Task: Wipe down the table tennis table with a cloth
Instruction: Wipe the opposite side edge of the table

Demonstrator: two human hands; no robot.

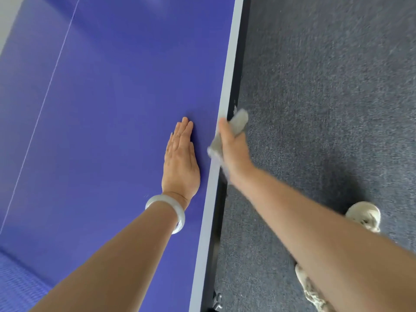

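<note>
Single head-worn wide-angle view, looking steeply down and forward from above the person's own arms. Camera tilted, so the white-edged rim of the blue table tennis table (227, 91) runs diagonally from bottom centre to top right. Table fills the left half, grey carpet floor (326, 86) the right. Close range: both forearms enter from the bottom edge, hands mid-frame. Beige laced shoes (363, 213) show at lower right. Edges blurred; no second view.

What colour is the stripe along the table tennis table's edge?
White, bordering the blue tabletop; the edge stripe shows best in the head view.
</note>
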